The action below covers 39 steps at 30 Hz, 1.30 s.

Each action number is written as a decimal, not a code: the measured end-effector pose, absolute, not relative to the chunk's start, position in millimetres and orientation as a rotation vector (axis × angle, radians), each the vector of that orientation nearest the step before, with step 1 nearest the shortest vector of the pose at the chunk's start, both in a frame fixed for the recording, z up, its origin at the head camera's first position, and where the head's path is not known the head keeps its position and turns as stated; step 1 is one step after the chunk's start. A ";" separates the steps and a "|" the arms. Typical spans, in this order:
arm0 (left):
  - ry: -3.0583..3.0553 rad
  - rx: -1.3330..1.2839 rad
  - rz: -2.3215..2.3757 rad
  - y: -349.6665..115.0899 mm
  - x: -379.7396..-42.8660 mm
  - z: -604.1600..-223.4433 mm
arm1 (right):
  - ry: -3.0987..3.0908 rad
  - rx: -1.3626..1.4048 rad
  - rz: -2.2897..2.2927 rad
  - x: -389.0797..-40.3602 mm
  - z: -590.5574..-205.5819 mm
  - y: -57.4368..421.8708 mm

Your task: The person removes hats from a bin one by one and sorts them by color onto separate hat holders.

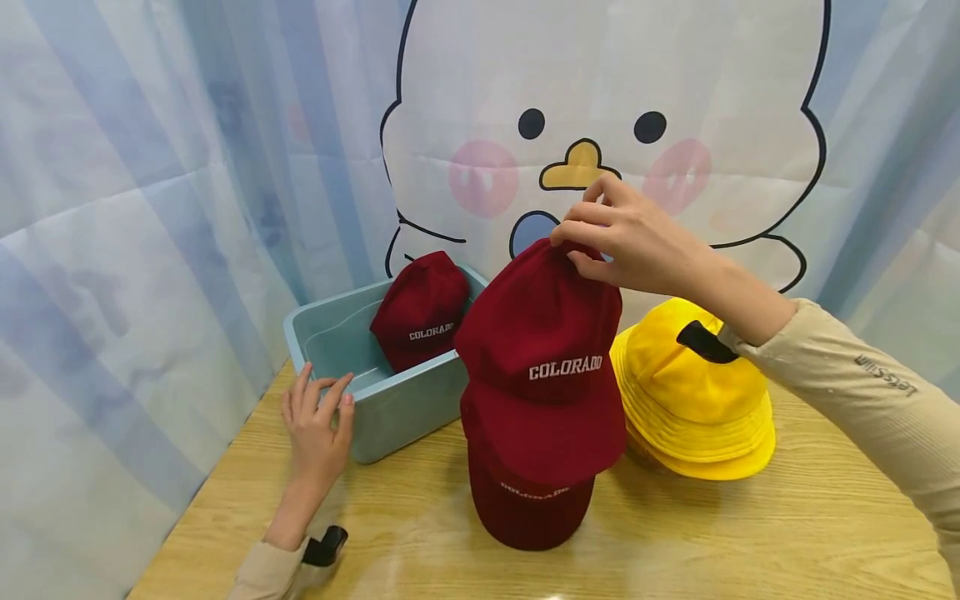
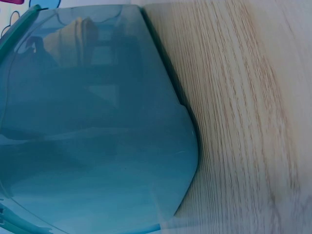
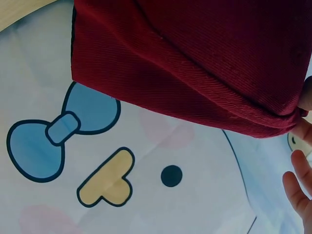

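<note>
My right hand [image 1: 626,237] pinches the crown top of a dark red baseball cap [image 1: 543,333] lettered COLORADO, holding it up. In the right wrist view the cloth of this cap [image 3: 195,63] hangs from the fingertips. Partly hidden behind and below it is a second red cap [image 1: 532,517] with the same lettering. A light blue bin [image 1: 408,412] stands at the left with another red cap [image 1: 423,312] leaning inside. At the bin's near left corner, my left hand [image 1: 318,425] has its fingers at the rim. The bin's side [image 2: 97,117] fills much of the left wrist view.
Yellow bucket hats [image 1: 690,392], seemingly stacked, sit on the wooden table [image 1: 832,517] to the right of the red caps, under my right forearm. A curtain [image 1: 150,208] with a cartoon figure hangs close behind the table and along its left side.
</note>
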<state>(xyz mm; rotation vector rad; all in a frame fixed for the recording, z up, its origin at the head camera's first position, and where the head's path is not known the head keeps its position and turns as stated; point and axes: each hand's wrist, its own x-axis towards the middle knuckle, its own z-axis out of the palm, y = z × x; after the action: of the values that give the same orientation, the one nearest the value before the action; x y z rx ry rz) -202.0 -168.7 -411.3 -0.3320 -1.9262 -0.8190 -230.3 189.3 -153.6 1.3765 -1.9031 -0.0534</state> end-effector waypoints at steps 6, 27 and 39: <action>-1.906 -0.338 -0.820 -168.7 -202.2 -410.2 | -1.913 1.344 -0.120 -239.0 -160.5 183.9; -1.912 -0.342 -0.819 -167.2 -201.0 -410.5 | -1.905 1.632 -0.172 -171.1 -228.3 175.4; -1.906 -0.370 -0.805 -168.5 -201.4 -411.3 | -1.825 1.605 -0.086 -166.3 -190.0 174.9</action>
<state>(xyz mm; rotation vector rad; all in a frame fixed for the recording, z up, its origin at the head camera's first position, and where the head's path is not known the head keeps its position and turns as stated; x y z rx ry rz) -201.4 -168.5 -411.3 -0.3701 -1.9056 -0.8051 -166.3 174.9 -190.0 1.6049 -1.8254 -0.0861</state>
